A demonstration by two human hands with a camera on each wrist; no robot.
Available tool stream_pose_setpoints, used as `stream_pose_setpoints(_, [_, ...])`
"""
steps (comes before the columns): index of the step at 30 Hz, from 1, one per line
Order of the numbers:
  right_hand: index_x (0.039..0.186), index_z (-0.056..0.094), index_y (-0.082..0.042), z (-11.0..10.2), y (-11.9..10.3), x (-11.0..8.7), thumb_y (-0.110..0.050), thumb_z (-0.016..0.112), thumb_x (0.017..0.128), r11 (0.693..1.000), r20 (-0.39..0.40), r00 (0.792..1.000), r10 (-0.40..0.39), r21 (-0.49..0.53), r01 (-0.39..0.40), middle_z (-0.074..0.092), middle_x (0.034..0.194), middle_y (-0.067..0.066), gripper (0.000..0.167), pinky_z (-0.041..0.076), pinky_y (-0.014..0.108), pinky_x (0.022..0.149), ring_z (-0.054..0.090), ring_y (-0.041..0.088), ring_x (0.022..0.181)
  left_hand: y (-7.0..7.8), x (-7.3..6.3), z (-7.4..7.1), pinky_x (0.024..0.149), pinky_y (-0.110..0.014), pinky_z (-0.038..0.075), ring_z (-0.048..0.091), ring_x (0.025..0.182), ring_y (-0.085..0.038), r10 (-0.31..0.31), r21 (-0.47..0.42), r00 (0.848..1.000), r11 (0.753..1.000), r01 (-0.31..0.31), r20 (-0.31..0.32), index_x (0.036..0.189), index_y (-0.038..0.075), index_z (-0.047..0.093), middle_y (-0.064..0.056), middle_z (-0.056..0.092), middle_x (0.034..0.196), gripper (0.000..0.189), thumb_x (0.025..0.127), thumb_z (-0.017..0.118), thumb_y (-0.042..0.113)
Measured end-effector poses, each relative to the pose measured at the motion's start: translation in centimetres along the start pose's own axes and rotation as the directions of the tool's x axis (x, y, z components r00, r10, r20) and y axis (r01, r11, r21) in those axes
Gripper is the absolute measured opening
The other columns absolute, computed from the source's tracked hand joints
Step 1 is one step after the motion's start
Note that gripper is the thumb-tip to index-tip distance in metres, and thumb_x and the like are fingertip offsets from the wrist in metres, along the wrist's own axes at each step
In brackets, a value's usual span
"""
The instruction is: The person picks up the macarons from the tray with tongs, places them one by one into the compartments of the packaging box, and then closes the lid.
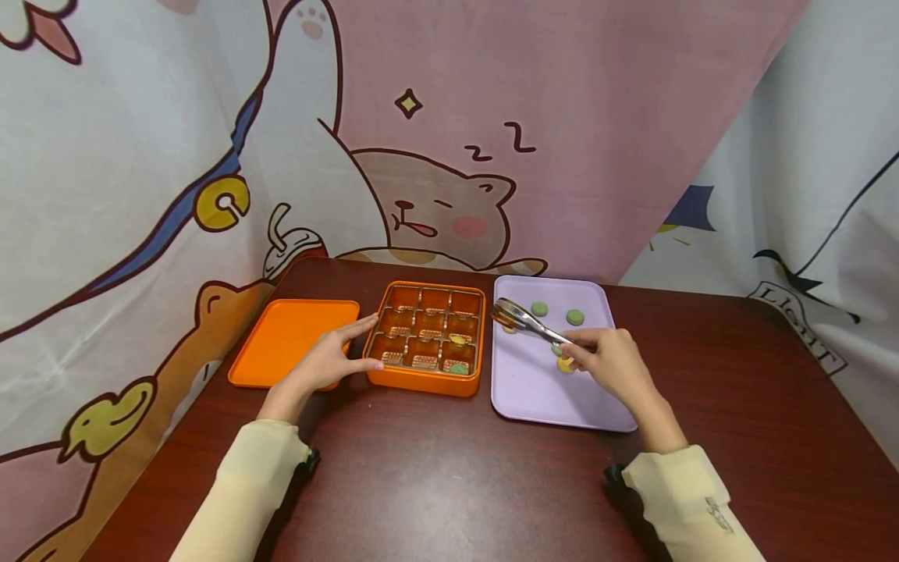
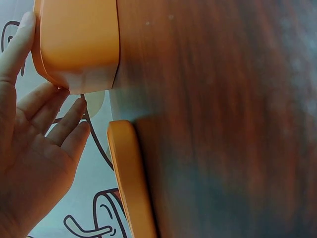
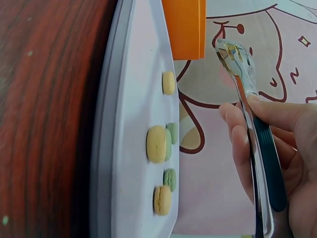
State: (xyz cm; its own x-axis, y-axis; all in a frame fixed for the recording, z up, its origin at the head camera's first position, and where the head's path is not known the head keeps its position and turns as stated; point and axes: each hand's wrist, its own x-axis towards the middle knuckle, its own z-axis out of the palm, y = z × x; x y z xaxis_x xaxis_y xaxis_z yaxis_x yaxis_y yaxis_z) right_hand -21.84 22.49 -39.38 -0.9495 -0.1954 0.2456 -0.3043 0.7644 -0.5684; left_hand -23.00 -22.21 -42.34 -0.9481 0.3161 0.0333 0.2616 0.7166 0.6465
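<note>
My left hand [image 1: 325, 361] is at the left side of an orange box [image 1: 421, 381], fingers extended, its thumb near the front left corner. In the left wrist view, fingertips touch the box's corner. Clear dividers split the box into several compartments; a yellow macaron [image 1: 458, 340] and a green macaron [image 1: 459, 368] sit in the right column. My right hand [image 1: 612, 361] grips metal tongs [image 1: 528, 318] above a lilac tray [image 1: 541, 398]. No macaron shows between the tong heads in the right wrist view. Yellow macarons [image 3: 156, 144] and green macarons [image 3: 170, 179] lie on the tray.
A flat orange lid [image 1: 288, 339] lies left of the box on the dark wooden table [image 1: 435, 476]. A cartoon-printed curtain [image 1: 576, 156] hangs behind the table and along its sides. The tray stands close to the box's right side.
</note>
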Motion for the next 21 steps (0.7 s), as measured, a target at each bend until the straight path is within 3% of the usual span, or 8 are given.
stream_pose_setpoints(6, [0.105,0.078,-0.003,0.6,-0.6,1.0,-0.012,0.072,0.091,0.999,0.019,1.000,0.020,0.047,-0.021,0.077,0.075,0.009,0.018,0.047,0.019,0.052,0.072,0.017,0.065,-0.1,0.0,0.0,0.119,-0.061,0.027,0.031,0.149,-0.038,0.004,-0.013,1.000,1.000,-0.004,0.000,0.155,0.014,0.037,-0.007,0.034,0.162,0.089,0.082,0.080,0.042])
stream_pose_setpoints(21, [0.104,0.077,0.000,3.0,-2.2,2.8,-0.009,0.068,0.093,0.993,0.017,0.999,0.035,0.114,-0.037,0.077,0.080,0.014,0.017,0.049,0.018,0.048,0.071,0.013,0.061,-0.2,0.0,0.0,0.119,-0.060,0.028,0.032,0.149,-0.037,0.006,-0.009,1.000,1.000,-0.006,0.002,0.155,0.015,0.037,-0.005,0.035,0.162,0.090,0.082,0.080,0.044])
